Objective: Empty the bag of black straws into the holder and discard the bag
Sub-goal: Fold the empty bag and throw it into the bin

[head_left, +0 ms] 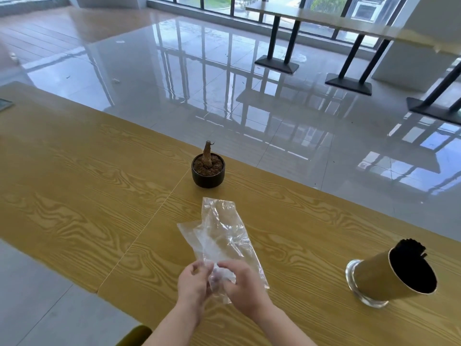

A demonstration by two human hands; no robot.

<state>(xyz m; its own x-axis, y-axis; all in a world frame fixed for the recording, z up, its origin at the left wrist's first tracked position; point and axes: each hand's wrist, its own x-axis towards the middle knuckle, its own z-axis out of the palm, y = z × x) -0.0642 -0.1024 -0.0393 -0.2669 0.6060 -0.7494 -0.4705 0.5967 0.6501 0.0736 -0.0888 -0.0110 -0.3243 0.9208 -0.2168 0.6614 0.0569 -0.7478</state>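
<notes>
A clear plastic bag (pixel 222 236) hangs crumpled over the wooden table (pixel 74 186), with no straws visible inside it. My left hand (pixel 193 285) and my right hand (pixel 245 287) both pinch its near end, close together. At the right stands a gold cylindrical holder (pixel 374 275) on a glass base, with black straws (pixel 411 248) bundled inside and sticking out past its rim.
A small black pot (pixel 208 174) with a bare stump in soil stands just beyond the bag. The table's far edge runs diagonally, with glossy floor behind. A yellow-green chair back (pixel 136 335) shows at the bottom edge. Another table (pixel 349 23) stands far right.
</notes>
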